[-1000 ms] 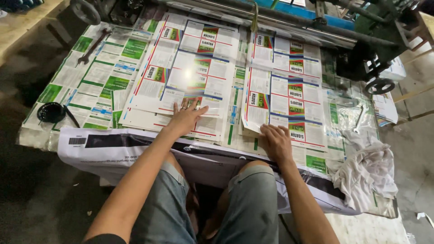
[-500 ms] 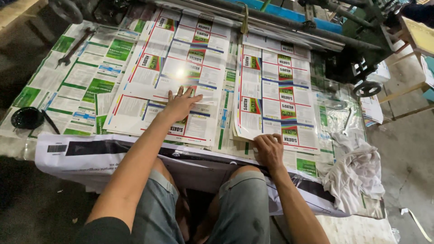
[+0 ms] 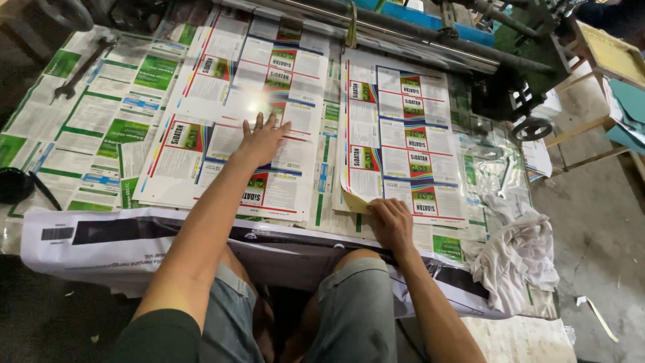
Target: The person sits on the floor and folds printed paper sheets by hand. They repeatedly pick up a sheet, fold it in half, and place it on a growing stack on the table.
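Note:
Two stacks of glossy printed label sheets lie side by side on the table. My left hand (image 3: 261, 139) presses flat, fingers spread, on the middle of the left stack (image 3: 201, 144). My right hand (image 3: 390, 222) rests at the near edge of the right stack (image 3: 403, 134), fingers curled on the sheets' lower left corner, where a yellowish underside shows lifted. Both forearms reach forward over my knees in grey shorts.
Green and white printed sheets (image 3: 101, 114) cover the table's left side, with a wrench (image 3: 80, 67) at the far left. A black round dish (image 3: 12, 185) sits at the left edge. A white rag (image 3: 517, 259) lies right. A small spanner (image 3: 505, 178) and machine rollers (image 3: 403, 33) are behind.
My left hand has slid farther up the left stack. My right hand stayed at the right stack's near corner, which now lifts a little. The view has shifted right.

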